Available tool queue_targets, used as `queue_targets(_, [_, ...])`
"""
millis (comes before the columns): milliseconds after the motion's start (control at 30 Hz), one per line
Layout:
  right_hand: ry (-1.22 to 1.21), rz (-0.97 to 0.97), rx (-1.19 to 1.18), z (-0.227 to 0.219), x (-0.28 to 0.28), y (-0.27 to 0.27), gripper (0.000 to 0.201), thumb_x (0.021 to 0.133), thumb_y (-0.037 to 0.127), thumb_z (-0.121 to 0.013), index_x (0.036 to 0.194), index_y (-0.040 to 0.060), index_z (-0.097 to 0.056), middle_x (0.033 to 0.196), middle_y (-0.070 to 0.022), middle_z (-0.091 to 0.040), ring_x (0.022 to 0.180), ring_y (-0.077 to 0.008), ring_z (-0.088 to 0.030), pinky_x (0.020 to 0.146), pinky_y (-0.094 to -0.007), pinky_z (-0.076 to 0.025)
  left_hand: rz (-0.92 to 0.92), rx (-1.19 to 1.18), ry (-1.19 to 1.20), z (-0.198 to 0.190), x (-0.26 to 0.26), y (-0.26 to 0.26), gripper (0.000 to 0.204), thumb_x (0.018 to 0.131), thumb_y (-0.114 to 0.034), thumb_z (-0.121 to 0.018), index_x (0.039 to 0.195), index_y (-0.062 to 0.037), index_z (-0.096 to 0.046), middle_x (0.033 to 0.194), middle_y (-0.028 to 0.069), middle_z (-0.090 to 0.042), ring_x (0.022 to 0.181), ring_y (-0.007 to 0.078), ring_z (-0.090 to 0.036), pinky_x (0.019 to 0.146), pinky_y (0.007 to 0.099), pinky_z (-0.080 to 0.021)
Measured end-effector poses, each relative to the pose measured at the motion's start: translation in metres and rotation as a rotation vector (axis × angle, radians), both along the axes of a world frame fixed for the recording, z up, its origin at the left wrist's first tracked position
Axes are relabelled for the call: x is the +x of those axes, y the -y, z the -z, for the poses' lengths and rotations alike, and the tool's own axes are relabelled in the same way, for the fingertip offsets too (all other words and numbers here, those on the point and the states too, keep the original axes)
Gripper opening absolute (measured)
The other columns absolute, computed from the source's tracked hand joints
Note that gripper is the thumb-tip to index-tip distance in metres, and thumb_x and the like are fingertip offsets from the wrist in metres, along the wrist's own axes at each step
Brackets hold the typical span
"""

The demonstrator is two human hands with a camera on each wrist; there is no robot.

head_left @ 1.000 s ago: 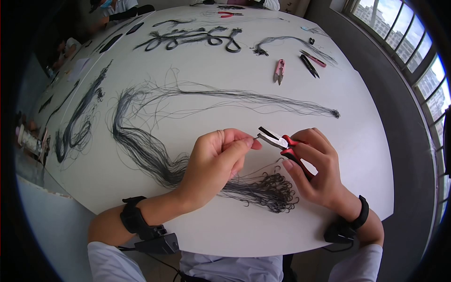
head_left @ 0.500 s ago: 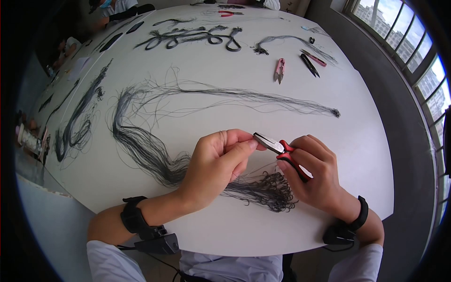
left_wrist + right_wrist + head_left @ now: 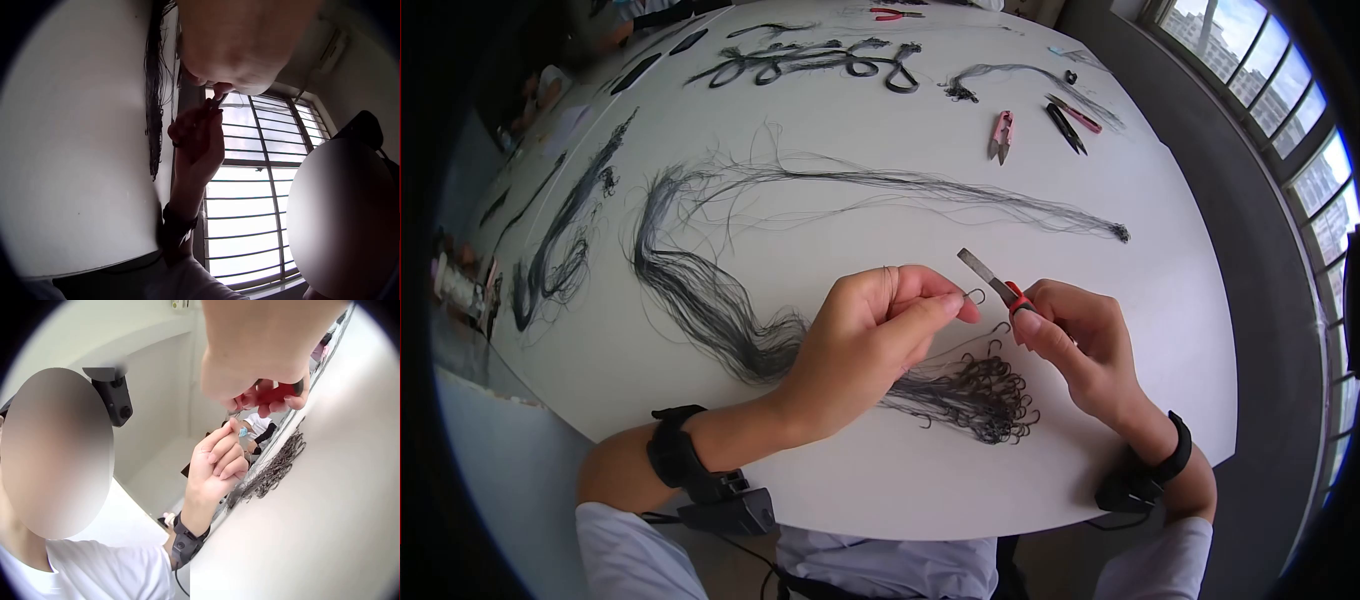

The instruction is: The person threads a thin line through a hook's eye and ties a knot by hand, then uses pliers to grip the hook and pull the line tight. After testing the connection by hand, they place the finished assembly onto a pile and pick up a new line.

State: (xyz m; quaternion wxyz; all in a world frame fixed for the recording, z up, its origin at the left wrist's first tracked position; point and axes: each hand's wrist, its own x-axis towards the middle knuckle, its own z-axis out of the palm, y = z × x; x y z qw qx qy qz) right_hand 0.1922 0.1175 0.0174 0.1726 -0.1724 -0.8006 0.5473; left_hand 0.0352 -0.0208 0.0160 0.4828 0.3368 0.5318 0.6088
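Observation:
Between thumb and forefinger, my left hand (image 3: 885,330) pinches a small fish hook (image 3: 979,295), its bend sticking out past the fingertips. My right hand (image 3: 1090,340) grips red-handled pliers (image 3: 982,268), whose metal nose points up and left, apart from the hook. In the right wrist view, the curled fingers wrap the red handle (image 3: 278,395). Below both hands, a heap of dark fish hooks (image 3: 1000,400) lies on the table, tied to a thick bundle of dark lines (image 3: 720,310) that passes behind my left forearm.
Pink thread snips (image 3: 1001,135), black snips (image 3: 1065,128) and more dark line bundles (image 3: 800,65) lie farther back on the white table (image 3: 880,490). Another red-handled tool (image 3: 895,14) is at the far edge. Barred windows (image 3: 1300,120) stand to the right.
The pliers closed in on my left fingertips, then drew away to the right and turned in my right hand. A curved hook now shows at the left fingertips. The head view has shifted slightly.

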Motion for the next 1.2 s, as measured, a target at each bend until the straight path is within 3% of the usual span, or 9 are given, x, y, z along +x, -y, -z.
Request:
queue_targets(67, [-0.022,0.004,0.28,-0.005,-0.002,-0.001,0.019,0.082,0.012,-0.061,0.07,-0.0014,-0.057,0.062,-0.0051,-0.051,0.051,-0.0095,-0.04,0.047,-0.024,-0.03,0.033,-0.015,0.007,0.001,0.0,0.0,0.022,0.091,-0.017,-0.048,0.096,0.0039,-0.056,0.053,-0.0059,-0.039,0.044,0.0003,-0.028,0.039,0.0174,-0.022])
queue_targets(200, [-0.182,0.015,0.421,0.0,-0.006,-0.002,0.016,0.079,0.013,-0.063,0.07,-0.0001,-0.058,0.068,-0.0081,-0.054,0.058,-0.015,-0.047,0.052,-0.0267,-0.037,-0.032,0.001,0.045,-0.001,0.0,-0.001,0.023,0.091,-0.017,-0.048,0.095,0.0045,-0.056,0.051,-0.0066,-0.036,0.042,0.0004,-0.027,0.039,0.0176,-0.021])
queue_targets(267, [-0.209,0.057,0.751,-0.002,-0.006,-0.002,0.014,0.074,0.012,-0.067,0.071,0.0005,-0.06,0.072,-0.0099,-0.057,0.065,-0.0215,-0.052,0.057,-0.0298,-0.042,-0.059,-0.008,0.069,-0.001,-0.002,-0.001,0.023,0.091,-0.017,-0.048,0.094,0.0046,-0.056,0.051,-0.0065,-0.036,0.042,0.0005,-0.027,0.039,0.0176,-0.021])
queue_targets(567, [-0.155,0.135,0.777,0.001,-0.008,0.014,0.012,0.069,0.007,-0.069,0.068,0.0021,-0.058,0.073,-0.0082,-0.056,0.065,-0.0234,-0.052,0.056,-0.0323,-0.042,-0.102,0.07,0.0,0.007,0.002,0.0,0.02,0.091,-0.012,-0.047,0.096,0.0041,-0.058,0.058,-0.0051,-0.046,0.045,-0.0002,-0.032,0.041,0.0161,-0.025])
queue_targets(700, [-0.109,0.067,0.832,-0.002,-0.004,0.011,0.016,0.069,0.006,-0.069,0.067,0.0013,-0.053,0.07,-0.008,-0.055,0.058,-0.0224,-0.051,0.052,-0.0317,-0.041,-0.094,0.087,-0.012,0.006,0.003,-0.001,0.02,0.091,-0.012,-0.047,0.096,0.0041,-0.058,0.059,-0.0048,-0.047,0.046,-0.0003,-0.032,0.041,0.0161,-0.025])
queue_targets(867, [-0.068,0.133,0.681,-0.002,-0.005,0.016,0.022,0.072,0.006,-0.069,0.081,0.0004,-0.049,0.068,-0.0092,-0.054,0.052,-0.021,-0.051,0.049,-0.0298,-0.042,-0.084,0.092,-0.013,0.007,0.003,0.0,0.02,0.092,-0.012,-0.047,0.094,0.004,-0.058,0.059,-0.0047,-0.046,0.045,0.0,-0.032,0.041,0.0161,-0.025])
queue_targets(967, [-0.117,0.147,0.614,-0.003,-0.008,0.018,0.024,0.073,0.007,-0.068,0.086,-0.0003,-0.049,0.071,-0.0099,-0.056,0.056,-0.0212,-0.055,0.053,-0.0298,-0.044,-0.075,0.105,-0.015,0.007,0.002,-0.001,0.019,0.092,-0.012,-0.047,0.093,0.004,-0.057,0.059,-0.0045,-0.046,0.045,0.0002,-0.031,0.041,0.0164,-0.025])
queue_targets(1200, [-0.083,0.094,0.719,-0.004,-0.007,0.014,0.022,0.075,0.007,-0.066,0.089,-0.0014,-0.051,0.073,-0.0098,-0.058,0.06,-0.0204,-0.056,0.056,-0.0278,-0.045,-0.067,0.094,0.002,0.004,0.002,0.0,0.017,0.092,-0.012,-0.048,0.092,0.0035,-0.053,0.062,-0.003,-0.048,0.046,0.0002,-0.032,0.041,0.0163,-0.026])
